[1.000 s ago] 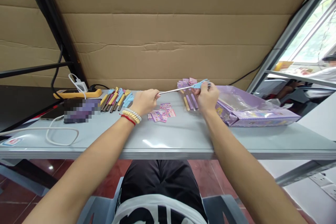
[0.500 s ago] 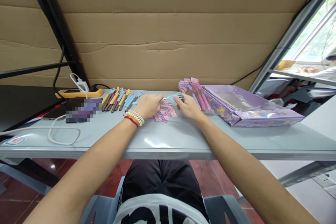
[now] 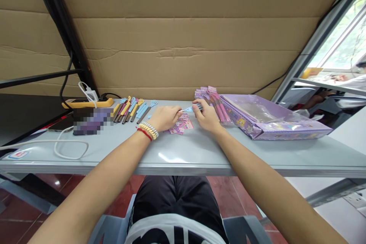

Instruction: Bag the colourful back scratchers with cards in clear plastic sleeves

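Note:
A small light-blue back scratcher (image 3: 188,109) with a thin metal stem is held between my two hands, above the desk. My left hand (image 3: 165,117), wearing bead bracelets and a red string, pinches its stem end. The fingers of my right hand (image 3: 208,116) are closed around the blue fork-like head and partly hide it. Small pink and purple printed cards (image 3: 183,125) lie spread beneath and between the hands. Left of my left hand, several blue, yellow and pink back scratchers (image 3: 133,109) lie in a row. Pink and purple bagged back scratchers (image 3: 219,107) lie just beyond my right hand.
A purple box (image 3: 263,127) with clear plastic in it stands at the right. On the left are a phone (image 3: 60,124), a yellow power strip (image 3: 85,103) and a looped white cable (image 3: 71,157). A cardboard panel (image 3: 183,30) closes off the back.
My right hand's fingers have shifted and curled further over the blue head, covering more of it. My left hand keeps its pinch. The view has tilted slightly.

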Demonstrator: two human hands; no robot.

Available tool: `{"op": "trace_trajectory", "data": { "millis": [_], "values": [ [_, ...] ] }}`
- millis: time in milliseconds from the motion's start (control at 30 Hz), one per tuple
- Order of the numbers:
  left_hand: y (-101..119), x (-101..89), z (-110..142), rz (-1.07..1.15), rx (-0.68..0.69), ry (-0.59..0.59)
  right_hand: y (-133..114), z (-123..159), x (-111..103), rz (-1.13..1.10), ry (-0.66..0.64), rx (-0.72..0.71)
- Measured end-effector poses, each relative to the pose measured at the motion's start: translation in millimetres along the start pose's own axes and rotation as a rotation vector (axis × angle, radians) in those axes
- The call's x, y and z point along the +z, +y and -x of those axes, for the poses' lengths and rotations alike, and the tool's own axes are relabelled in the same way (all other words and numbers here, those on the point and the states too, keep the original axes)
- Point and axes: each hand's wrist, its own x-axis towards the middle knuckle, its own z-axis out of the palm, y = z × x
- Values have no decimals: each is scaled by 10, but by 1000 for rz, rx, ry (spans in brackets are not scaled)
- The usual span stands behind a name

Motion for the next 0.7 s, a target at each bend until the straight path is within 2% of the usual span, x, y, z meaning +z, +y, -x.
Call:
{"op": "trace_trajectory", "data": {
  "millis": [233,300,433,567,700],
  "values": [
    [28,-31,-13,-14,-20,-11,-8,-7,19,72,208,-152],
    [-17,-36,-22,-35,-40,-6,-12,-21,8,68,255,-149],
    [-226,-81,-24,-57,-94,37,46,-94,-111,31,417,-20],
    [-554,-143,22,-88,-125,172,247,-193,-364,-70,663,137],
    [-926,-151,119,-133,-303,333,409,-235,-667,-234,880,389]
  ]
}}
